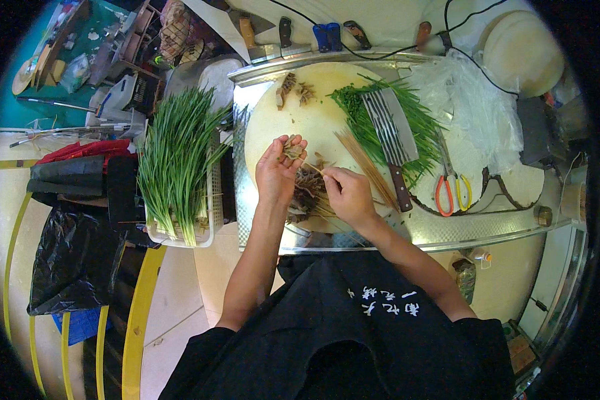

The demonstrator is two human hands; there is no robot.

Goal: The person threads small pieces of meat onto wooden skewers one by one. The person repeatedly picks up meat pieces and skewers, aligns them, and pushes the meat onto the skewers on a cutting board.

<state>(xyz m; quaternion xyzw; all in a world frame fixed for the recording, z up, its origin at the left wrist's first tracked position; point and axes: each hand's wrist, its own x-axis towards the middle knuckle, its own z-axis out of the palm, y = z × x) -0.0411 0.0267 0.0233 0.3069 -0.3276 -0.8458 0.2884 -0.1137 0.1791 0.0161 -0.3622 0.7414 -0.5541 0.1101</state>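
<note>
My left hand (276,172) is palm up over a round cutting board (267,127), holding thin brown food slices (293,149), perhaps meat or tripe, at its fingertips. Pinched in my right hand (351,194) is a thin bamboo skewer (311,166), its far end meeting those slices. Below both hands lies a pile of brown slices (305,192), some on skewers. To the right rests a bundle of bare skewers (365,167). A cleaver (391,125) with a dark wooden handle lies across green chives (352,107), partly chopped. More brown pieces (286,90) sit at the board's far side.
Left of the metal worktop (480,232), a white plastic basket (215,200) holds long chives (180,150). Scissors (449,182) with red and yellow handles lie at right, near clear plastic bags (480,110). Several knives (285,37) line the back edge, where a black cable (375,57) hangs.
</note>
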